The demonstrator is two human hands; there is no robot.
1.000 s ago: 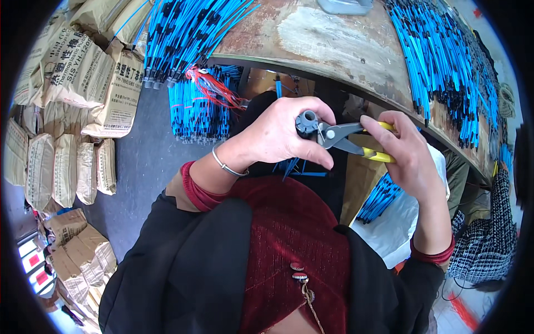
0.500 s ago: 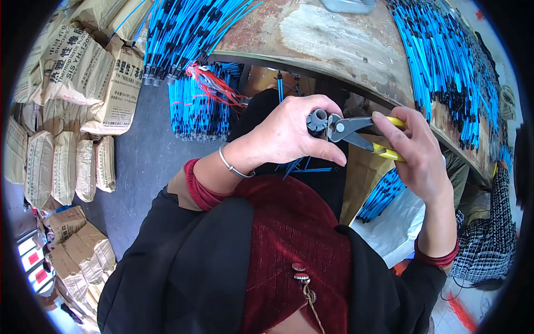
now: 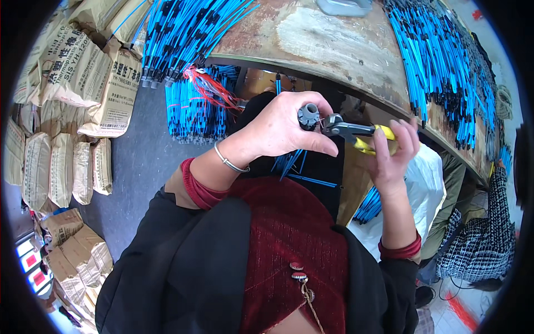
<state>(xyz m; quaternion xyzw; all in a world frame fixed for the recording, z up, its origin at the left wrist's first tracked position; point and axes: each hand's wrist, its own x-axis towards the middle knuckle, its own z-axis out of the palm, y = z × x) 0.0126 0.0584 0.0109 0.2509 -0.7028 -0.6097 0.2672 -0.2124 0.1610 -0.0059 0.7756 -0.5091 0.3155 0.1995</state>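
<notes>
Upright in my left hand is a grey ridged round plastic fitting with a hollow end. My fingers wrap round it, the thumb stretched along its near side; what lies under the palm is hidden. Pliers with dark metal jaws and yellow handles are gripped in my right hand. Their handles are squeezed close together, and the jaw tip meets the right side of the fitting. Whether something thin is caught in the jaws is too small to tell. Below my left hand, thin blue rods lie over my dark lap.
A worn wooden table stretches ahead, with piles of blue-and-black rods at right and more rods at left. Bundled rods tied with red strands stand below its edge. Paper sacks are stacked at left; a white sack lies at right.
My right hand has closed the plier handles, swung lower and moved left. The jaws have turned edge-on beside the fitting. My left hand has shifted slightly left, still holding the fitting.
</notes>
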